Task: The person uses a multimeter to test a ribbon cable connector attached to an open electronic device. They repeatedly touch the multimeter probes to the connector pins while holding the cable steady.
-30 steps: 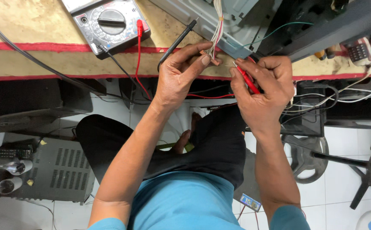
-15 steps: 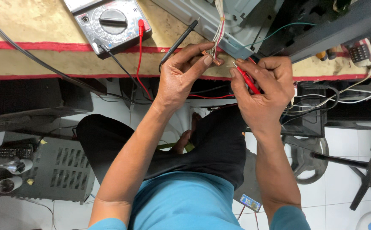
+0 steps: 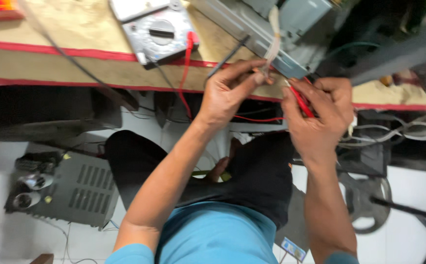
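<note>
My left hand (image 3: 230, 90) pinches the end of a flat bundle of wires (image 3: 273, 34) that hangs from a grey metal device (image 3: 276, 29) on the workbench, and a black test probe (image 3: 225, 57) passes through its fingers. My right hand (image 3: 318, 115) grips a red test probe (image 3: 301, 100), tip pointed at the wire end. A red lead (image 3: 186, 73) runs back to a grey multimeter (image 3: 157, 32) with a round dial, lying on the bench to the left.
The wooden workbench (image 3: 52, 54) has red-striped edges. Below it on the white tiled floor sit a grey vented box (image 3: 71, 193), tangled white cables (image 3: 398, 134) and a round metal part (image 3: 367, 203). A black cable (image 3: 76, 66) crosses the bench.
The view has shifted a little and blurred. Both hands stay at the wire end with the probes, almost unmoved.
</note>
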